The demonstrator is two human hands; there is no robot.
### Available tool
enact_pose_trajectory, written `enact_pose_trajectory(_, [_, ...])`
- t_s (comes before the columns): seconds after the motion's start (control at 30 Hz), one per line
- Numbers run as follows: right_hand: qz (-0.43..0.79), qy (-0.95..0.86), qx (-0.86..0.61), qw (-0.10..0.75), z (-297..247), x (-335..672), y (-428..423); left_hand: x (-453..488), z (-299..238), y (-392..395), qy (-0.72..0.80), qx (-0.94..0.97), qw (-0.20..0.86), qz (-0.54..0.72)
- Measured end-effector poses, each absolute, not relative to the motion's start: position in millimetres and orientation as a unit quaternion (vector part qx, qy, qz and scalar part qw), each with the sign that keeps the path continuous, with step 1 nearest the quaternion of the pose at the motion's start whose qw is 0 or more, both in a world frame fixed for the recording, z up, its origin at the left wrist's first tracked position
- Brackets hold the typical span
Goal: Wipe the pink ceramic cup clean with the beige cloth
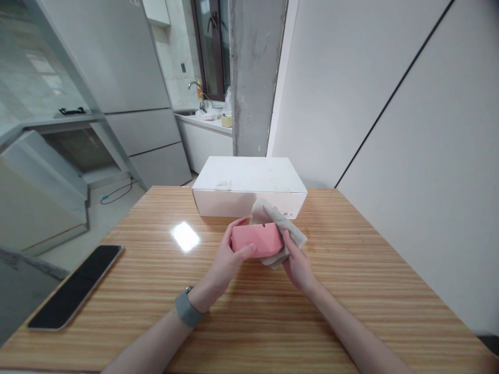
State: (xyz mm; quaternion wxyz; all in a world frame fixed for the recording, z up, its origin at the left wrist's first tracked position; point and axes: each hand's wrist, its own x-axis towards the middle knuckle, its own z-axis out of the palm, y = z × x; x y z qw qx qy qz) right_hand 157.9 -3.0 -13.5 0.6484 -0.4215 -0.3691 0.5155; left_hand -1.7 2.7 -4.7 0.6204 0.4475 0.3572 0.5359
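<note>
1. Presently, head view: the left hand (230, 257) is closed on the near end of a pink case (257, 240), thumb along its lower edge and fingers over the top.
2. The right hand (298, 262) is clamped on a beige cloth (277, 223), which is pressed against the far end and back of the case; both are held together just above the wooden table (351, 291), not resting on it.
3. Progress, as a judgement: the cloth covers only the end of the case beside the right hand. The front face toward the left grip is bare, so the wiping appears partly done at most.
4. Just beyond the grip sits a closed white box (249, 187); well off to the side of the left hand lies a dark phone (76, 288), untouched. A grey wristband (187, 307) is on the left wrist.
</note>
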Motion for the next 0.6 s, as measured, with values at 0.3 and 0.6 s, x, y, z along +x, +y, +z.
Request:
enact_pose_trajectory(0.3, [0.396,-0.613,-0.366,0.578,-9.4,155.1,-12.3,2.1,-1.1,-0.5,0.43,0.491,0.522,0.549])
enact_pose_trajectory(0.6, [0.471,-0.301,-0.428,0.71,-28.6,170.5,13.4,6.1,-1.9,-1.0,0.375,0.338,0.723,0.471])
